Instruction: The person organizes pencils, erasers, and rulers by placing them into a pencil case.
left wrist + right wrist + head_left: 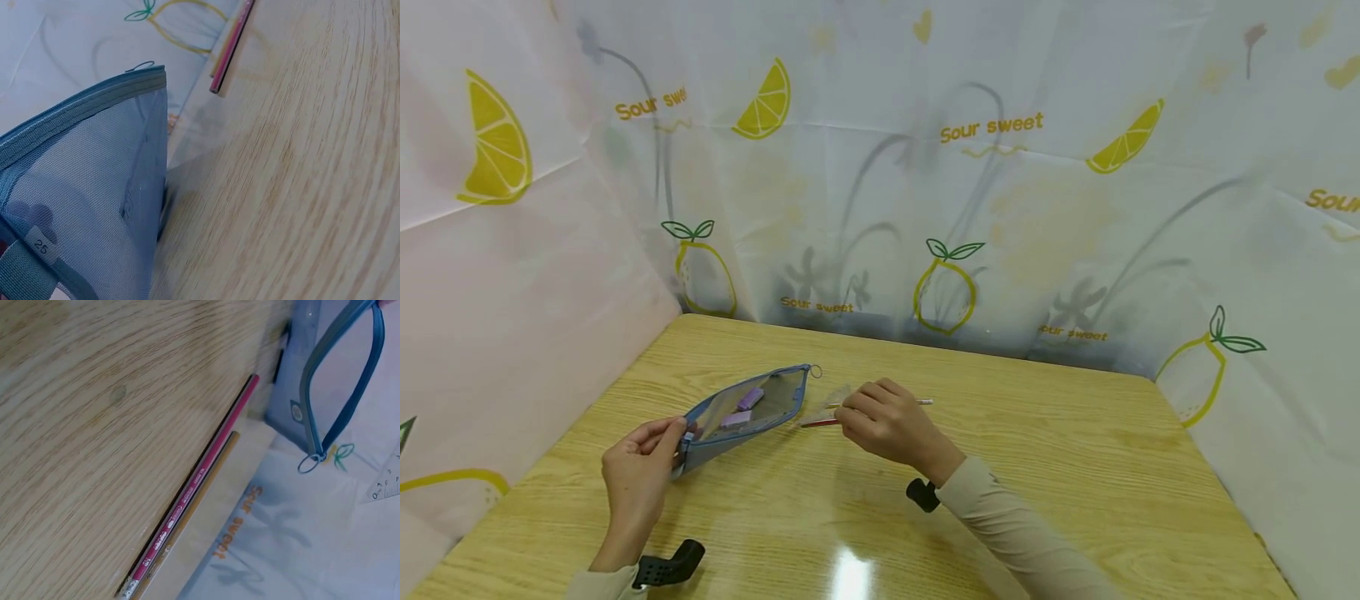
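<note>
My left hand (638, 475) grips the near left end of a blue mesh zip pouch (741, 433), its thumb at the rim. The zipper is undone, and two purple blocks (737, 419) show inside. My right hand (887, 421), right of the pouch, pinches a clear triangular ruler (389, 478), whose scale marks show in the right wrist view. It points toward the pouch mouth. Below that hand, a red pencil (187, 497) and a yellow pencil (209, 472) lie side by side on the table; the hand covers their middles in the head view.
The wooden table (1037, 467) carries all of this. A white sheet printed with lemons (865, 167) stands behind it and along both sides. A metal ring (310, 464) hangs from the zipper at the pouch's far end. Black straps (670, 567) circle both wrists.
</note>
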The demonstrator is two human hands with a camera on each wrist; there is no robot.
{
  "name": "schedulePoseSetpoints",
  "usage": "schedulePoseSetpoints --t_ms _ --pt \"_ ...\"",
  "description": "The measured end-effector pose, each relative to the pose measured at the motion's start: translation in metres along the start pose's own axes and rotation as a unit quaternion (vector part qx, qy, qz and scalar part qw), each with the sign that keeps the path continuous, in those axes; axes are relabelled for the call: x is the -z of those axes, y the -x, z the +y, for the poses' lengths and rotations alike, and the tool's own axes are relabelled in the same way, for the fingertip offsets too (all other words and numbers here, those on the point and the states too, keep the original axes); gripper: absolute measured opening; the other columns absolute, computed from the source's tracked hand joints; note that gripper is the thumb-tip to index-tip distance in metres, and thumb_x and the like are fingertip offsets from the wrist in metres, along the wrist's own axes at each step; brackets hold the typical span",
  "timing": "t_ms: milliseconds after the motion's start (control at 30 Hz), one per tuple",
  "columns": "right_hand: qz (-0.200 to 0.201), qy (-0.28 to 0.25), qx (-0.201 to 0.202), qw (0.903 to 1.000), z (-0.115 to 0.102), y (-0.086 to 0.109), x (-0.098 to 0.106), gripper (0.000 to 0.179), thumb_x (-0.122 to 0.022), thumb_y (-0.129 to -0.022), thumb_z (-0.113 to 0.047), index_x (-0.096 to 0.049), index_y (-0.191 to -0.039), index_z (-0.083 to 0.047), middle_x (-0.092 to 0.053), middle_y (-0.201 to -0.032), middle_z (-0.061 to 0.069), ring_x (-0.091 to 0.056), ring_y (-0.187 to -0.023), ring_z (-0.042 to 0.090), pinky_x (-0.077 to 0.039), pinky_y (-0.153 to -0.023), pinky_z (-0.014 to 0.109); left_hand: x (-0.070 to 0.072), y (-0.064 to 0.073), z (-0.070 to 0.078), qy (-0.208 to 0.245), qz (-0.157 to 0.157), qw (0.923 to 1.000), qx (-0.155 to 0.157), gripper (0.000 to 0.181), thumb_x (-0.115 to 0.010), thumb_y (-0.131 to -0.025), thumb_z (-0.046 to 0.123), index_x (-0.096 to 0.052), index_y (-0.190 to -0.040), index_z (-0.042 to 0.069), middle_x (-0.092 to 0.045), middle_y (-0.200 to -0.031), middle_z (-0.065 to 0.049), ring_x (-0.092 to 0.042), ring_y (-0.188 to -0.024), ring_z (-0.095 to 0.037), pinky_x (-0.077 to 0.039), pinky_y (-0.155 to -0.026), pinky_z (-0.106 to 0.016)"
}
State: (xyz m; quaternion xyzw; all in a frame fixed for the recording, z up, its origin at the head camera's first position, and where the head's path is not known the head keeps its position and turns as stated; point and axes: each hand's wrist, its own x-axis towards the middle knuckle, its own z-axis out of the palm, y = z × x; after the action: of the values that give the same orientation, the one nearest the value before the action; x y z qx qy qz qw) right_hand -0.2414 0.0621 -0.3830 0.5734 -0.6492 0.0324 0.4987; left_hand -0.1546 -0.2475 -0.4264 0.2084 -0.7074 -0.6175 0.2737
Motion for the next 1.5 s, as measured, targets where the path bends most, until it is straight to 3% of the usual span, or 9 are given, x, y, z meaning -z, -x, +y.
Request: schedulePoseSetpoints --t_ms 333,567,667,800,1100,1500 --pt "0.026 0.0 0.001 0.9997 -0.002 -0.011 -0.008 0.005 -0.072 -0.084 -0.012 -0.071 -0.089 -0.011 -0.068 -0.085 -0.002 -0.063 -0.079 0.013 -0.05 -0.071 0.026 0.001 -0.001 -0.002 0.004 0.003 1.0 -0.001 0.02 -0.072 -0.09 0.018 -0.073 -0.095 -0.002 -0.069 -0.068 0.012 -0.064 -0.061 -0.002 -0.05 -0.051 -0.016" --pt "0.023 -0.017 0.003 0.9996 -0.003 -0.015 -0.015 0.006 -0.065 -0.09 -0.01 -0.07 -0.088 -0.011 -0.067 -0.085 -0.001 -0.063 -0.08 0.014 -0.05 -0.067 0.025 0.001 -0.002 -0.001 -0.005 -0.001 1.0 0.001 0.022 -0.071 -0.091 0.018 -0.072 -0.099 -0.003 -0.068 -0.068 0.013 -0.063 -0.063 -0.001 -0.05 -0.052 -0.016" --pt "0.02 -0.029 0.004 0.9994 -0.004 -0.017 -0.019 0.002 -0.07 -0.087 -0.01 -0.07 -0.089 -0.009 -0.066 -0.086 0.0 -0.062 -0.081 0.014 -0.051 -0.071 0.024 0.001 -0.002 0.0 -0.02 -0.003 0.9998 0.0 0.024 -0.07 -0.092 0.02 -0.072 -0.099 -0.002 -0.068 -0.068 0.013 -0.063 -0.062 -0.002 -0.05 -0.052 -0.016" --pt "0.017 -0.033 0.004 0.9993 -0.005 -0.019 -0.023 0.013 -0.078 -0.081 -0.01 -0.07 -0.091 -0.008 -0.067 -0.087 0.001 -0.062 -0.082 0.015 -0.051 -0.078 0.024 0.002 -0.001 0.002 -0.031 -0.004 0.9995 -0.002 0.025 -0.069 -0.092 0.022 -0.072 -0.099 -0.001 -0.068 -0.068 0.014 -0.063 -0.061 -0.002 -0.05 -0.052 -0.016" --pt "0.014 -0.017 -0.015 0.9997 -0.007 -0.028 -0.034 0.01 -0.079 -0.08 -0.011 -0.072 -0.087 -0.011 -0.067 -0.086 -0.001 -0.062 -0.08 0.013 -0.05 -0.074 0.023 0.001 -0.004 0.002 -0.027 -0.003 0.9996 0.0 0.026 -0.068 -0.093 0.022 -0.07 -0.101 -0.003 -0.067 -0.067 0.015 -0.062 -0.059 -0.001 -0.05 -0.051 -0.017" --pt "0.016 -0.028 -0.045 0.9985 -0.013 -0.031 -0.056 0.006 -0.073 -0.08 -0.006 -0.072 -0.083 -0.011 -0.067 -0.082 -0.001 -0.062 -0.077 0.012 -0.05 -0.072 0.022 -0.002 -0.005 0.003 0.024 0.006 0.9995 0.022 0.019 -0.07 -0.091 0.017 -0.071 -0.097 -0.001 -0.067 -0.067 0.016 -0.064 -0.063 0.0 -0.051 -0.052 -0.016"
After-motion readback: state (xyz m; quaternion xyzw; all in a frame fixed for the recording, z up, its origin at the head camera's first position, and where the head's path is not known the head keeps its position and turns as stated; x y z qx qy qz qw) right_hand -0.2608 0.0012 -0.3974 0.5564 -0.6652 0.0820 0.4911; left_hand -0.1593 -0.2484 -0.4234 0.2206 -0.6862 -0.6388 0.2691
